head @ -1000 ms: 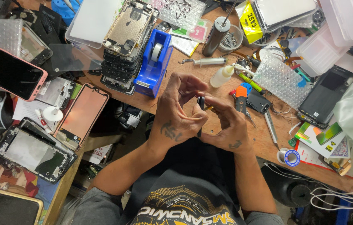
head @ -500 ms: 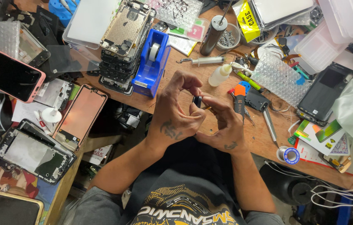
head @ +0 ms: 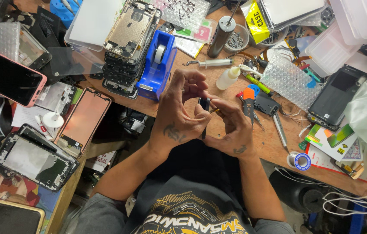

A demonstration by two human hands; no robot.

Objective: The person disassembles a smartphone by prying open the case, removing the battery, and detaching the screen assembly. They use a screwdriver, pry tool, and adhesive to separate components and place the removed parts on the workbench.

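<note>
Your two hands meet above the tabletop (head: 183,78) edge: your left hand (head: 179,117) and right hand (head: 231,125) both pinch one small dark part (head: 204,105) in their fingers (its shape is mostly hidden). Beside them sit one blue tape dispenser (head: 157,65), one stack of phone housings (head: 129,39) and one white squeeze bottle (head: 227,78).

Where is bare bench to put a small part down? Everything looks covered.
Bare wood shows right of the right hand, between the metal probe and solder spool. A smaller strip lies between the blue tape dispenser and squeeze bottle. Elsewhere it is crowded.
</note>
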